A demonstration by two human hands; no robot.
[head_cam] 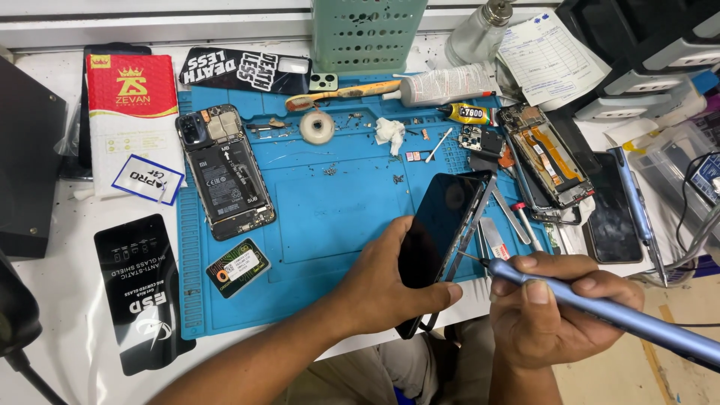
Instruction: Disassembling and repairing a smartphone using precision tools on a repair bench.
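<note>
**Driver tip at the phone's edge**

A blue mat [330, 217] covers the bench, and on its left part an opened phone [225, 171] lies flat with its battery showing. At the mat's near edge, the left hand [382, 281] is clamped round a dark phone [442, 240], holding it tilted on edge, glass toward the person. The right hand [559, 307] is wrapped tight round a blue driver [600, 307], its fine bit touching the phone's right rim. To do this well, I'd say keep the phone braced firm, hold the bit square to the screw, and press lightly. Tiny screws [330, 171] lie scattered mid-mat, well apart from both hands.
</note>
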